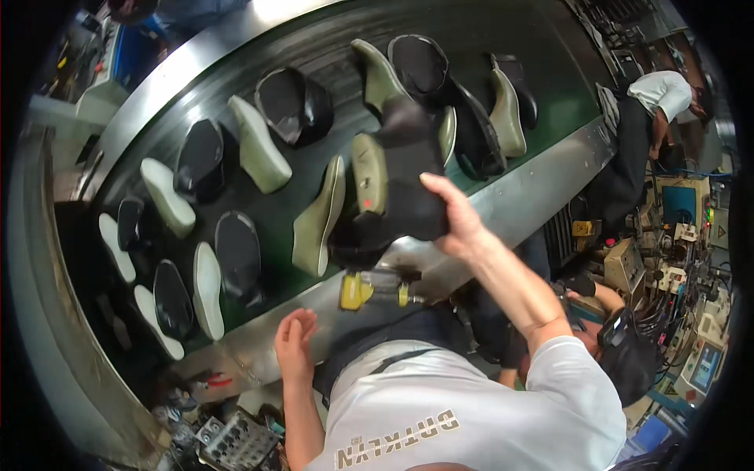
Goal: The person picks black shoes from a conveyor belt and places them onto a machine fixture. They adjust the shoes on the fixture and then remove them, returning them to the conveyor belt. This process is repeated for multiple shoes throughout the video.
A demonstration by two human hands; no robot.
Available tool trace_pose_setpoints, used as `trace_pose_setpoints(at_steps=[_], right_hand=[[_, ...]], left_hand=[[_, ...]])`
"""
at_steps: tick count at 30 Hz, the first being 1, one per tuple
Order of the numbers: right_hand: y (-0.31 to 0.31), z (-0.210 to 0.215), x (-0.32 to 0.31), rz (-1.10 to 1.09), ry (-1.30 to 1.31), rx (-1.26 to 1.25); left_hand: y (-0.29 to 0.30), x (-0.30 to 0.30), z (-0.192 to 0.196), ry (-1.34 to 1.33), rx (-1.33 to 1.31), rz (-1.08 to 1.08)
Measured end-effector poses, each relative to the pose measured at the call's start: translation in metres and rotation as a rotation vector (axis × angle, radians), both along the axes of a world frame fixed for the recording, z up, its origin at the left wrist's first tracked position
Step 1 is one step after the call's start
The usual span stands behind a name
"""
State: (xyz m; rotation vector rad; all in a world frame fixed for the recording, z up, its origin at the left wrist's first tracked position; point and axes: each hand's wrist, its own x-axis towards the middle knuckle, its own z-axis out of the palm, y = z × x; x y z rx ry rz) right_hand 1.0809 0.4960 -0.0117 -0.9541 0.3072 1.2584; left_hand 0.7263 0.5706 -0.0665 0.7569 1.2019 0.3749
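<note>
My right hand [459, 220] grips the edge of a black boot upper [412, 180] above the belt, fingers and part of the upper blurred. An olive-green piece [369, 174] with a red mark shows at the upper's left side; whether it sits inside cannot be told. My left hand [297, 341] is raised near the belt's front edge, holding nothing, its fingers stretched. Just left of the held upper stands a green wedge sole [320, 218], partly beside a dark upper [355, 250].
The dark conveyor belt [526, 43] carries several black uppers [238, 250] paired with pale green soles [259, 145]. A metal rail [542, 177] runs along its front. A yellow and silver device [371, 290] sits below the rail. Co-workers [664, 94] are at the right; red-handled pliers [218, 380] lie lower left.
</note>
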Motion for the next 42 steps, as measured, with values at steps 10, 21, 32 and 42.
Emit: trace_pose_setpoints(at_steps=[10, 21, 32, 42], right_hand=[[0.064, -0.106, 0.386, -0.373, -0.322, -0.233], [-0.094, -0.166, 0.353, 0.163, -1.542, -0.766], [-0.108, -0.208, 0.396, 0.240, -1.425, -1.452], [-0.091, -0.210, 0.459, 0.359, -1.535, -1.329]], left_hand=[[0.014, 0.097, -0.024, 0.137, -0.003, -0.232], [0.038, 0.169, -0.040, 0.256, 0.108, -0.418], [0.028, 0.217, -0.002, 0.185, 0.252, -0.647], [0.058, 0.175, -0.009, 0.262, 0.330, -0.420]])
